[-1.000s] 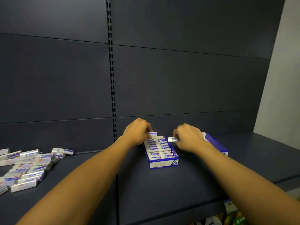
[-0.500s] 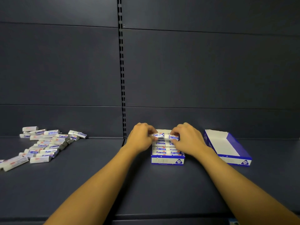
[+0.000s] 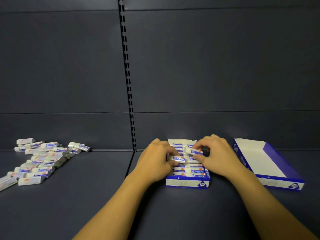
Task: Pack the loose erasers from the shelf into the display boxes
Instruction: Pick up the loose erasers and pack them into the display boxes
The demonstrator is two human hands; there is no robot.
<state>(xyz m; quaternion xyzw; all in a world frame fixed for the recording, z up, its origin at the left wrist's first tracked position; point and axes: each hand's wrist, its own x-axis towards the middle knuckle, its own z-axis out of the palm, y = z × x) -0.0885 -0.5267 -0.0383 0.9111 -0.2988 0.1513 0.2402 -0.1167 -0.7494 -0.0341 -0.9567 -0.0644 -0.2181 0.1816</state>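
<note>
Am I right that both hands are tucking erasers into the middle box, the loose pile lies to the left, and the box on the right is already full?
Not quite. The head view shows the box on the right is empty. The rest holds: the left hand and right hand each hold an eraser over the middle box, and the loose pile lies to the left.

The dark shelf (image 3: 103,205) carries loose erasers (image 3: 41,160) at left — two display boxes (image 3: 187,183) at right.
</note>
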